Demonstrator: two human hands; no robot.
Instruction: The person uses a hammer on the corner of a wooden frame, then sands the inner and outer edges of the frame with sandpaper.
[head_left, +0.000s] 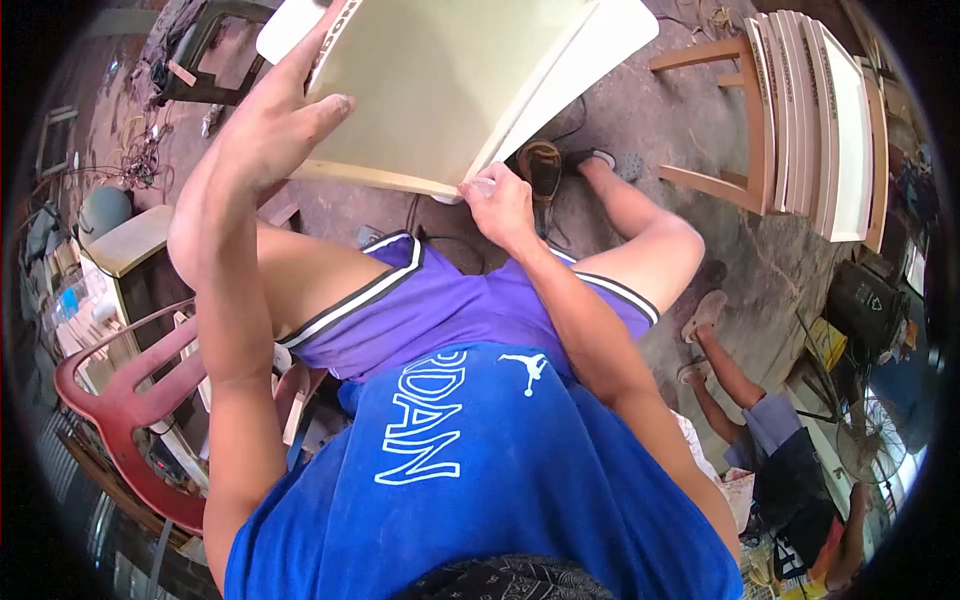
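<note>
Framed panel [440, 90] at top centre might tip if the left hand [272, 132] gripping its side slackens while the right hand [505, 212], fingers closed, presses its lower corner.

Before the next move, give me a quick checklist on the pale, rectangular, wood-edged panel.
1. Left hand on the pale, rectangular, wood-edged panel: ok, at its left side.
2. Right hand at the near right corner: ok.
3. Anything pinched in that hand: cannot tell, too small.
4. Full support from the white, round-cornered surface beneath: cannot tell, mostly hidden.
5. Whole panel visible: not ok, far edge cut off.
6. Co-worker's pinkish-beige footwear apart from panel: ok, off to the right.
</note>
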